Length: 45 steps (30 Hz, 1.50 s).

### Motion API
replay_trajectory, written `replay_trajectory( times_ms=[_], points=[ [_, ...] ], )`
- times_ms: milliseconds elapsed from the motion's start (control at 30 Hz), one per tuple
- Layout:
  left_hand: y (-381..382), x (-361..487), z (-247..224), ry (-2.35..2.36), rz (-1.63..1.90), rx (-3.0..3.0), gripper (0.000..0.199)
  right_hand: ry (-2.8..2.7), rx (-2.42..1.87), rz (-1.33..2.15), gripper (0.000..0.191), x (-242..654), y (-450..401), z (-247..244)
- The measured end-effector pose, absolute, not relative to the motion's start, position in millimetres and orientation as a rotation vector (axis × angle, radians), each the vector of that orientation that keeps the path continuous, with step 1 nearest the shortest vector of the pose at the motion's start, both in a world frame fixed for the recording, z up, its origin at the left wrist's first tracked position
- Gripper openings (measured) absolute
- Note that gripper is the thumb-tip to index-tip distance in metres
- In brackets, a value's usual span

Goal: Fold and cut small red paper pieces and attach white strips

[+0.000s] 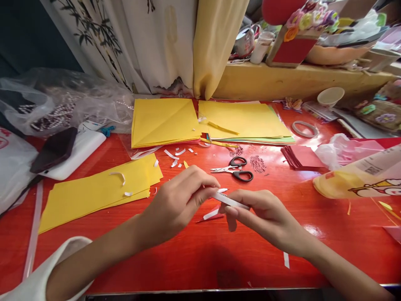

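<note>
Between my two hands is a narrow white strip [231, 200] with small dark print, which looks like paper. My left hand [178, 202] pinches its left end between thumb and fingertips. At the right end, my right hand [267, 215] grips it with thumb and index finger, the other fingers curled below. Small scissors [236, 168] with black handles lie just beyond the hands, blades pointing left. Under the strip, a small red and white paper piece [211, 214] rests on the red table [175, 263], partly hidden by my hands.
Yellow paper stacks [166, 121] lie at the back, and long yellow sheets [97, 192] at left. White scraps [175, 154] are scattered between. A phone [54, 149] sits on a white box at left. Red paper squares [303, 157] and a lying plastic cup [360, 175] are at right.
</note>
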<state>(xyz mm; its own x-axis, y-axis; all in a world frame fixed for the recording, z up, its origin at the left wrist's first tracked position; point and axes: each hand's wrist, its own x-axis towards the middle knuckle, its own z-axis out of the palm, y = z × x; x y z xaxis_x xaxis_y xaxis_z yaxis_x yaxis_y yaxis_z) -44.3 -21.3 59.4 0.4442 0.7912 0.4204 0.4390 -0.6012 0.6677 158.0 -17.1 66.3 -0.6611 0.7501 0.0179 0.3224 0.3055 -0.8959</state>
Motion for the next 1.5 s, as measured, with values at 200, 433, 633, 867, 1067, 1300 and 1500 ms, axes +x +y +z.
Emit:
replay_trajectory(
  times_ms=[200, 433, 633, 867, 1067, 1300, 1500],
  points=[
    [-30.3, -44.5, 46.4, 1.005, 1.107, 2.612, 0.018, -2.272, -0.950, 0.940, 0.011, 150.3, -28.0, 58.1],
    [-26.8, -51.8, 46.3, 0.889, 1.052, 2.956, 0.022, -2.371, -0.941, 0.631, 0.011, 146.2, -31.9, 53.3],
    [-25.3, -45.9, 55.1, 1.142, 1.130, 2.383, 0.010, -2.294, -0.968, 0.688, 0.017, 148.4, -31.5, 52.1],
    [-20.7, -44.2, 60.5, 1.085, 1.001, 1.830, 0.012, -1.916, -0.993, 1.138, 0.046, 148.0, -28.9, 44.3],
    [-20.4, -42.4, 57.3, 0.983, 0.893, 1.634, 0.014, -1.902, -0.950, 1.465, 0.037, 149.3, -22.6, 49.1],
    [-15.5, -44.9, 61.5, 1.090, 0.874, 1.694, 0.015, -2.059, -1.117, 1.018, 0.021, 154.4, -18.0, 54.7],
    [-13.5, -46.5, 56.9, 1.119, 0.923, 1.956, 0.021, -2.190, -1.148, 0.596, 0.013, 157.5, -13.6, 52.8]
  ],
)
